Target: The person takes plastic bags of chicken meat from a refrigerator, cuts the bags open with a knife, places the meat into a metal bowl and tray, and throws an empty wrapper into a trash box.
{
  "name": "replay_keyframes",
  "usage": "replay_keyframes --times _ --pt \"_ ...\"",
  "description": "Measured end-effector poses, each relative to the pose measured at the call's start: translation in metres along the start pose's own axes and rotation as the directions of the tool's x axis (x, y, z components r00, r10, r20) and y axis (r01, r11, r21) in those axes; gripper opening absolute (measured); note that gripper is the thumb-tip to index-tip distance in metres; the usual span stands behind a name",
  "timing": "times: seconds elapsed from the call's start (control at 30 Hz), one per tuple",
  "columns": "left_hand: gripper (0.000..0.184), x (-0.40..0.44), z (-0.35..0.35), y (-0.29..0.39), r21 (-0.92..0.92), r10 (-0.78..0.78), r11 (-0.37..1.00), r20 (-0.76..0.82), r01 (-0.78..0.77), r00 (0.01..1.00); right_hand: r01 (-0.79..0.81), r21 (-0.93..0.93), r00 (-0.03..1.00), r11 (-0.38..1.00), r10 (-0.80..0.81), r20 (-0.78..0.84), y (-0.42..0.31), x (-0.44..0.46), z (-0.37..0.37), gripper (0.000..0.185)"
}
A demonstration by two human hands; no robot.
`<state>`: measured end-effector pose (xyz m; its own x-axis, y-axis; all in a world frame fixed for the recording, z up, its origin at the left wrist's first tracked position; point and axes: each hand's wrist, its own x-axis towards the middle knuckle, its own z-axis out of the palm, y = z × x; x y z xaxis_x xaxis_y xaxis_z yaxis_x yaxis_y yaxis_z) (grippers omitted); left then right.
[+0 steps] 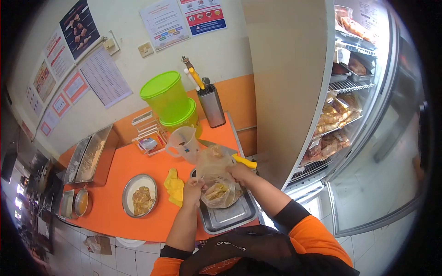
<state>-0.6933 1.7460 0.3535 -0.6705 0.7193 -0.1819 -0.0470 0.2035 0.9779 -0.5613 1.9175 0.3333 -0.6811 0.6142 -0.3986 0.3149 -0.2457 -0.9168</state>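
A clear plastic bag (220, 194) with yellowish-brown marinated meat inside hangs over a metal tray (230, 224). My left hand (193, 191) pinches the bag's left edge. On the other side, my right hand (240, 174) is closed on the bag's right edge. Behind the bag lies a knife (244, 161) with a yellow handle, its blade partly hidden. A clear measuring jug (183, 143) stands just beyond. To the left of my left hand is a crumpled yellow cloth (174, 186). Further left, a round metal bowl (125, 195) holds white powder and a coated piece of meat.
Green-lidded tubs (161, 85) and a knife block (212, 106) stand at the back of the orange table (115, 221). Metal pans (94, 158) and small containers (83, 202) sit at the left. An open fridge (347, 87) with bagged meat is on the right.
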Motion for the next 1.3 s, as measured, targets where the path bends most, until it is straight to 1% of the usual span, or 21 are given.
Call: replay_keyframes --times 0.03,0.07,0.1,0.17,0.2,0.27,0.3,0.33,0.37,0.4,0.5,0.53,0.6,0.63,0.73,0.83,0.93,1.03,1.1,1.2,1.3 --pt "0.068 -0.002 0.003 -0.005 0.101 0.228 0.971 -0.114 -0.217 0.967 -0.012 -0.114 1.0 0.993 0.013 0.009 0.004 0.001 0.002 0.027" --pt "0.08 -0.004 0.005 -0.008 0.223 0.451 0.886 -0.201 -0.407 0.87 -0.021 -0.227 1.0 0.974 0.025 0.015 0.008 0.002 0.004 0.024" --pt "0.091 -0.009 0.003 -0.01 0.117 0.534 0.84 0.002 -0.531 0.845 -0.028 -0.337 0.999 0.941 0.036 0.018 0.011 0.003 0.005 0.022" --pt "0.111 -0.032 -0.002 0.006 -0.154 0.678 0.72 0.364 -0.677 0.638 0.106 -0.683 0.991 0.723 -0.133 0.013 0.016 0.012 0.001 0.016" --pt "0.116 -0.038 -0.004 0.011 0.103 0.61 0.679 0.474 -0.727 0.636 0.152 -0.814 0.977 0.561 -0.212 0.036 0.02 0.015 0.001 0.016" --pt "0.125 -0.046 -0.008 0.014 0.549 0.4 0.406 0.612 -0.73 0.683 0.342 -0.676 0.845 0.652 -0.528 -0.083 0.019 -0.005 0.004 0.026" --pt "0.117 -0.042 -0.005 0.003 0.553 0.455 0.419 0.558 -0.72 0.694 0.448 -0.603 0.74 0.66 -0.652 -0.165 0.018 -0.012 0.005 0.034" --pt "0.108 -0.034 -0.004 -0.016 0.432 0.416 0.633 0.51 -0.642 0.753 0.471 -0.545 0.844 0.694 -0.534 0.051 0.016 -0.011 0.0 0.041" --pt "0.099 -0.026 -0.002 -0.038 0.28 0.36 0.804 0.472 -0.524 0.805 0.476 -0.487 0.879 0.732 -0.389 0.274 0.015 -0.009 -0.012 0.048" --pt "0.09 -0.022 -0.001 -0.048 0.104 0.295 0.921 0.447 -0.376 0.845 0.463 -0.436 0.843 0.772 -0.231 0.485 0.015 -0.009 -0.025 0.056" --pt "0.063 -0.025 0.004 -0.035 -0.05 0.298 0.951 0.395 -0.304 0.869 0.213 -0.162 0.7 0.963 -0.035 0.713 0.037 -0.008 -0.057 0.068" --pt "0.058 -0.022 0.006 -0.034 -0.082 0.275 0.961 0.332 -0.263 0.902 0.447 -0.241 0.736 0.862 -0.201 0.647 0.04 -0.015 -0.053 0.07" --pt "0.047 -0.013 0.011 -0.035 -0.154 0.212 0.971 0.206 -0.182 0.955 0.761 -0.432 0.648 0.485 -0.533 0.544 0.036 -0.043 -0.036 0.074" --pt "0.047 -0.005 0.01 -0.037 -0.135 0.202 0.975 0.212 -0.176 0.956 0.624 -0.61 0.779 0.487 -0.441 0.446 0.021 -0.058 -0.022 0.07" --pt "0.046 0.01 0.009 -0.021 -0.04 0.215 0.977 0.214 -0.211 0.953 0.546 -0.538 0.836 0.643 -0.46 0.299 0.007 -0.06 -0.007 0.066" --pt "0.047 0.018 0.011 0.004 -0.283 0.328 0.92 0.177 -0.272 0.928 0.546 -0.533 0.827 0.646 -0.516 0.222 -0.011 -0.055 -0.004 0.062" --pt "0.05 0.039 0.01 -0.014 -0.155 0.301 0.948 0.168 -0.277 0.939 0.466 -0.583 0.87 0.665 -0.463 0.167 0.003 -0.028 -0.001 0.061" --pt "0.051 0.036 0.018 -0.031 -0.164 0.349 0.928 0.065 -0.335 0.935 0.526 -0.549 0.827 0.649 -0.542 0.152 0.031 -0.006 0.006 0.059" --pt "0.055 0.029 0.021 -0.024 -0.151 0.454 0.887 0.12 -0.436 0.883 0.543 -0.525 0.788 0.656 -0.614 0.047 0.029 -0.019 0.009 0.058" --pt "0.068 0.023 0.019 -0.029 -0.007 0.373 0.928 -0.021 -0.374 0.927 0.655 -0.677 0.333 0.334 -0.933 -0.138 0.013 -0.055 -0.021 0.053" --pt "0.077 0.021 0.021 -0.04 -0.019 0.29 0.954 -0.192 -0.299 0.938 0.633 -0.746 -0.135 0.206 -0.92 -0.368 -0.011 -0.103 -0.092 0.037"
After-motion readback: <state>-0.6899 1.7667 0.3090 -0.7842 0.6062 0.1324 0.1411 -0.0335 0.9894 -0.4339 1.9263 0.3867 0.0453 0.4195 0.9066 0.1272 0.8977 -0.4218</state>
